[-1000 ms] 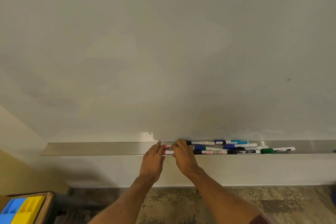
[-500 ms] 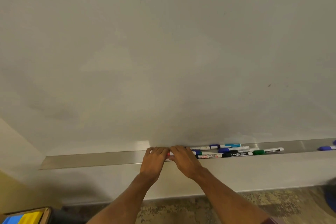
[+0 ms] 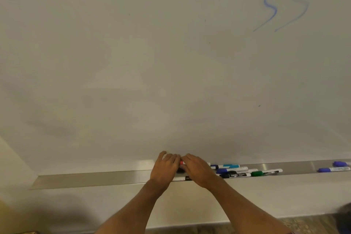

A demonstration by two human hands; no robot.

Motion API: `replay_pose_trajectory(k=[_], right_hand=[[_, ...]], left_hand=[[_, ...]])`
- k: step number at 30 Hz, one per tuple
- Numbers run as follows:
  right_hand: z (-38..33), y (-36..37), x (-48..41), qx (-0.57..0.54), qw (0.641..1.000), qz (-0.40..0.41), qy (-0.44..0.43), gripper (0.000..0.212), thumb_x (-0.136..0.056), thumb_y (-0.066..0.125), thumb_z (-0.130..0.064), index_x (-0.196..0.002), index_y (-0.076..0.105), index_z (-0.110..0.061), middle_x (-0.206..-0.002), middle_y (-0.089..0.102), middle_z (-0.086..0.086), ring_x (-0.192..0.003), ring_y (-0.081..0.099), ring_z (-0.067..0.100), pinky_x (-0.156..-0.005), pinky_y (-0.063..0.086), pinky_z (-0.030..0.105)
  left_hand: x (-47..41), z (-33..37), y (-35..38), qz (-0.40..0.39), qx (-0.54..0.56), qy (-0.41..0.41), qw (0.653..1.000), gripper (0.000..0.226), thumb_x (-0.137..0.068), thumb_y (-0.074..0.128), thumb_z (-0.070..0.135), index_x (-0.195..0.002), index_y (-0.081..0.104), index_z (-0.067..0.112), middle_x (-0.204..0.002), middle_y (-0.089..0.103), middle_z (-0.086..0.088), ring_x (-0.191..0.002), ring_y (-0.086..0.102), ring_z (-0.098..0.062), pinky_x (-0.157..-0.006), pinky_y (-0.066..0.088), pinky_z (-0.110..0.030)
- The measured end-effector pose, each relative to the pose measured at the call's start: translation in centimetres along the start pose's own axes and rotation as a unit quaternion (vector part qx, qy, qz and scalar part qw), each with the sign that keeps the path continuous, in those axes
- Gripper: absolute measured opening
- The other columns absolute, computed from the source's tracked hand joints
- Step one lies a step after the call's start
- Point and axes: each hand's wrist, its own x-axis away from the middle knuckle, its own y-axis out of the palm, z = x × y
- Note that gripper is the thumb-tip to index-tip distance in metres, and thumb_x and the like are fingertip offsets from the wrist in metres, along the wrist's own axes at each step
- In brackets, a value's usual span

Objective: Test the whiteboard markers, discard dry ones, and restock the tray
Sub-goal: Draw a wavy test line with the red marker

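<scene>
Both hands meet over the metal tray under the whiteboard. My left hand and my right hand curl round a red-capped marker, of which only a bit of red shows between the fingers. A white marker lies in the tray just below the hands. To the right lie several more markers: cyan, blue-capped, black and green.
Two purple-capped markers lie in the tray at the far right. Two blue wavy test lines mark the board's upper right. The tray's left stretch holds nothing. Patterned carpet shows at the bottom right.
My view has tilted up and right, bringing the blue lines and purple markers into sight. My hands have drawn together and curled round the red-capped marker.
</scene>
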Motion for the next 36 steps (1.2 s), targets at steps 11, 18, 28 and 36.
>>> replay_pose_trajectory(k=[11,18,28,36], right_hand=[[3.2,-4.9,1.8,0.044,0.999,0.028,-0.009,0.044,-0.099,0.031,-0.047,-0.129,0.052,-0.023,-0.106,0.068,0.001,-0.087,0.064,0.017,-0.077,0.047,0.023],[4.5,-8.8,1.8,-0.036,0.98,0.194,0.008,0.041,-0.094,0.035,-0.05,-0.111,0.053,-0.018,-0.086,0.064,-0.001,-0.07,0.06,0.014,-0.064,0.051,0.024],[3.8,-22.8,-1.8,-0.085,0.911,0.404,-0.02,0.027,-0.088,0.045,-0.011,-0.114,0.051,-0.007,-0.096,0.059,0.006,-0.079,0.053,0.012,-0.068,0.036,0.013],[1.8,-33.9,-4.6,-0.047,0.851,0.504,-0.142,0.045,-0.097,0.049,-0.019,-0.141,0.041,-0.01,-0.112,0.061,0.008,-0.096,0.06,0.013,-0.081,0.049,0.02]], left_hand=[[-2.8,3.1,-2.9,-0.017,-0.079,0.031,0.996,0.046,-0.042,0.097,0.031,-0.074,0.067,0.02,-0.058,0.065,0.006,-0.046,0.057,-0.011,-0.069,0.05,-0.029],[-4.8,3.5,-5.3,0.182,-0.093,-0.031,0.978,0.042,-0.07,0.086,0.026,-0.107,0.068,0.019,-0.089,0.071,0.001,-0.078,0.066,-0.021,-0.077,0.028,-0.039],[-15.4,1.1,-17.6,0.384,-0.166,-0.033,0.908,0.041,-0.105,0.04,0.033,-0.141,0.05,0.017,-0.149,0.044,-0.002,-0.134,0.041,-0.023,-0.098,0.024,-0.045],[-23.0,0.2,-29.5,0.451,-0.167,0.01,0.877,0.049,-0.105,0.039,0.034,-0.147,0.038,0.008,-0.155,0.031,-0.01,-0.144,0.026,-0.03,-0.111,0.021,-0.052]])
